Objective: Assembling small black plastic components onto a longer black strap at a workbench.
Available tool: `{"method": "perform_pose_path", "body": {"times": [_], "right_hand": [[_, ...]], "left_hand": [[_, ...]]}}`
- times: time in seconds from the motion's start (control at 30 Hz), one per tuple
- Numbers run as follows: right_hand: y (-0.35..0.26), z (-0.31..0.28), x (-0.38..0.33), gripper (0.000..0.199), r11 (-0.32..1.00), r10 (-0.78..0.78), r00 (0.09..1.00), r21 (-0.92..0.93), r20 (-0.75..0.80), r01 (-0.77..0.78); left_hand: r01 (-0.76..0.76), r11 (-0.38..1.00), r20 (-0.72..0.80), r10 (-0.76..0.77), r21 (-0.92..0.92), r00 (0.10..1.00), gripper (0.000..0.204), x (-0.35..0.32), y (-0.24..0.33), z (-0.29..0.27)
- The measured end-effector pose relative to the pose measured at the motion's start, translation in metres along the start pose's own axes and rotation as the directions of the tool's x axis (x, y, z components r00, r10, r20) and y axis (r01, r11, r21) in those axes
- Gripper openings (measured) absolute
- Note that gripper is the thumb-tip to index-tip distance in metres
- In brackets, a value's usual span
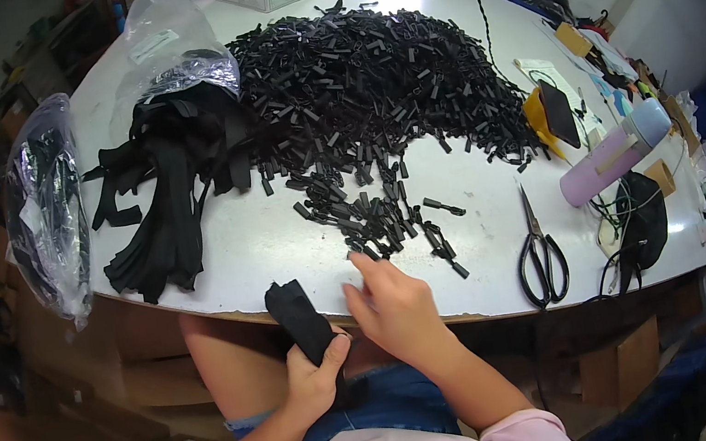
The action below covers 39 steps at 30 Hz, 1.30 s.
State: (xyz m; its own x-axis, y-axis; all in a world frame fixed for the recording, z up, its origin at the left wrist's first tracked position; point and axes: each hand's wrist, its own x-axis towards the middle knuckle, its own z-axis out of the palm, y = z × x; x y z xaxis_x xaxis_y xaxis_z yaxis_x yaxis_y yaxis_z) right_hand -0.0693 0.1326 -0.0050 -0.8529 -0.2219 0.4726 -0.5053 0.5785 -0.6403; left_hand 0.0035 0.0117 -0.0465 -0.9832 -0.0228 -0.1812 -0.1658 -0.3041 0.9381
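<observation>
A white round table (280, 233) fills the middle of the view, and most of its far half is covered by a broad heap of small black plastic pieces (367, 78). To the left of the heap, a bundle of black fabric straps (170, 186) is spread out of a clear plastic bag (173, 36); a second clear bag of black straps (49, 215) hangs over the table's left edge. On the right side a lilac bottle (608, 154) is laid on its side, and black scissors (541, 254) are seen nearer, by the near edge. A thin trail of black pieces (389, 214) runs from the heap towards the near edge. The right hand (400, 306) is rested at that edge, its fingers loosely spread and nothing gripped, with the nearest pieces just beyond the fingertips. A short black strap (299, 318) is held upright below the table edge by the left hand (315, 381), thumb and fingers closed around its lower end.
</observation>
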Motion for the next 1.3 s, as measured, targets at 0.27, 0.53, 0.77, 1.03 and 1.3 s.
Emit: {"method": "perform_pose_path", "body": {"times": [0.27,0.53,0.77,1.03,1.3], "right_hand": [[0.013,0.009,0.011,0.015,0.914,-0.049,0.976,-0.384,0.210,0.128],[-0.068,-0.058,-0.030,0.048,0.054,-0.762,0.551,0.881,0.341,-0.470],[-0.075,-0.048,-0.049,0.043,0.027,-0.823,0.501,0.899,0.268,-0.438],[-0.068,-0.050,-0.061,0.037,0.020,-0.891,0.408,0.915,0.199,-0.403],[-0.061,-0.045,-0.070,0.033,0.015,-0.943,0.300,0.918,0.145,-0.396]], "left_hand": [[0.116,0.979,-0.139,-0.140,-0.168,0.980,0.016,-0.003,0.017,-0.003],[0.044,0.981,-0.149,-0.073,-0.191,0.986,0.015,-0.001,0.022,-0.006],[0.051,0.959,-0.100,-0.082,-0.278,0.992,0.016,-0.008,0.031,-0.001],[0.044,0.954,-0.113,-0.081,-0.296,0.990,0.016,-0.012,0.028,-0.002],[0.061,0.950,-0.076,-0.088,-0.307,0.993,0.014,-0.012,0.032,0.000]]}}
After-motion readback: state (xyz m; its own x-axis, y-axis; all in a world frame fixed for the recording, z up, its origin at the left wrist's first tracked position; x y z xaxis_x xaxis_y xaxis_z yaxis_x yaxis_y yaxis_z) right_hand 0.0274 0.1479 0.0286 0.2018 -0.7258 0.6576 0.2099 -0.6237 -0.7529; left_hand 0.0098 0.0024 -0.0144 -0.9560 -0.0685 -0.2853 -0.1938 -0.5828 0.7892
